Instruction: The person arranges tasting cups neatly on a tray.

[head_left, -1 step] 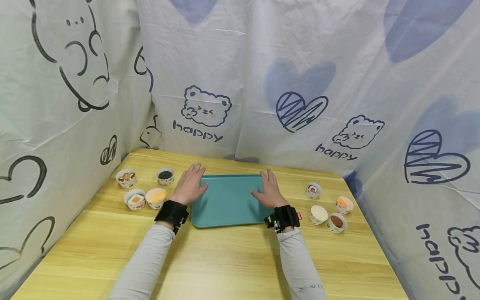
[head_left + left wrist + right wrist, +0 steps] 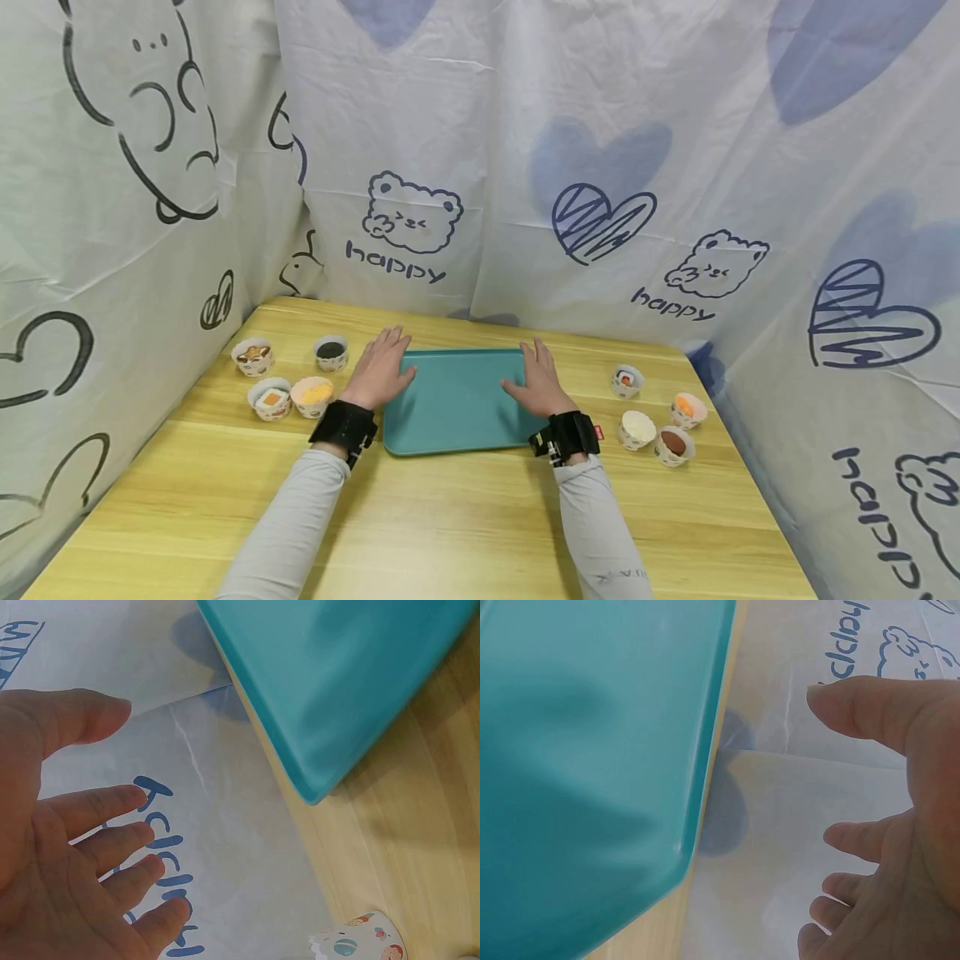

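A teal rectangular tray (image 2: 459,404) lies on the wooden table, with nothing on it. My left hand (image 2: 378,373) is over its left end, fingers extended and thumb spread toward the middle. At the right end is my right hand (image 2: 538,383), held in much the same way. Both wrist views show the left palm (image 2: 71,870) and right palm (image 2: 922,847) holding nothing, apart from the tray's surface. Closest to the left hand stands a paper cup with yellow contents (image 2: 312,397). Nearest the right hand is a paper cup with cream-white contents (image 2: 637,430).
On the left are more paper cups: one with dark contents (image 2: 331,353), one with a brown star (image 2: 253,357), one with an orange-and-white piece (image 2: 270,399). Several cups, including a brown-filled one (image 2: 674,446), stand right. Printed curtains (image 2: 480,108) enclose the table's back and sides.
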Action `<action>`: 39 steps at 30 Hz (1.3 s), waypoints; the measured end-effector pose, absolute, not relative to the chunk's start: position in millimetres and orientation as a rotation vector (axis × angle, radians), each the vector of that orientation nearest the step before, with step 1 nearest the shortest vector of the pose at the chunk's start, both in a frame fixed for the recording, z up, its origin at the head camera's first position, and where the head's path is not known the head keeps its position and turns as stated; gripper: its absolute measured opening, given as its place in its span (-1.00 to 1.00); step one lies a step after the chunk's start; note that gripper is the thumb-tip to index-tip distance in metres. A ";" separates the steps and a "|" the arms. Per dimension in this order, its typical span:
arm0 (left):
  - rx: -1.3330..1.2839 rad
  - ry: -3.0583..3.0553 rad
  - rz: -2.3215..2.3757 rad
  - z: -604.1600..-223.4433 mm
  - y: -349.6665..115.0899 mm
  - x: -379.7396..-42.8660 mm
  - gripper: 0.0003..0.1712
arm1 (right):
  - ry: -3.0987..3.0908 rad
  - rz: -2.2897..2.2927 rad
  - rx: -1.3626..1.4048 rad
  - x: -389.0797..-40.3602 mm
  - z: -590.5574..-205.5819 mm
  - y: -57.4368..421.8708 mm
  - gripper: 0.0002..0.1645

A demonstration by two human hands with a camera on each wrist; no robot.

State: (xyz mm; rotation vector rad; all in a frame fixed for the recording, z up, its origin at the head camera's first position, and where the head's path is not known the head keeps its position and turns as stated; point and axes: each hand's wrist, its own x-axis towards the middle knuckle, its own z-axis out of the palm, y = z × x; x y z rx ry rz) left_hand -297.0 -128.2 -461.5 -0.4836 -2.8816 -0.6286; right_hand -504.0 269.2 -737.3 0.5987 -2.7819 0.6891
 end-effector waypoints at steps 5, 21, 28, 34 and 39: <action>-0.482 -2.878 -0.646 -463.9 -129.6 -295.3 -0.30 | -2.818 0.838 0.639 -433.6 -653.9 244.9 0.17; -0.336 -2.934 -0.859 -474.4 -135.7 -284.4 -0.31 | -2.901 1.077 0.585 -349.4 -549.5 231.5 0.03; -0.125 -2.897 -0.911 -486.0 -136.8 -279.2 -0.65 | -2.993 1.056 0.393 -336.8 -544.2 240.0 -0.01; -0.004 -2.931 -0.984 -492.9 -141.8 -279.4 -0.57 | -3.137 1.034 0.261 -314.9 -509.4 229.3 -0.22; 0.032 -2.967 -0.986 -496.8 -143.3 -283.0 -0.68 | -3.122 0.987 0.285 -321.1 -516.1 230.7 -0.42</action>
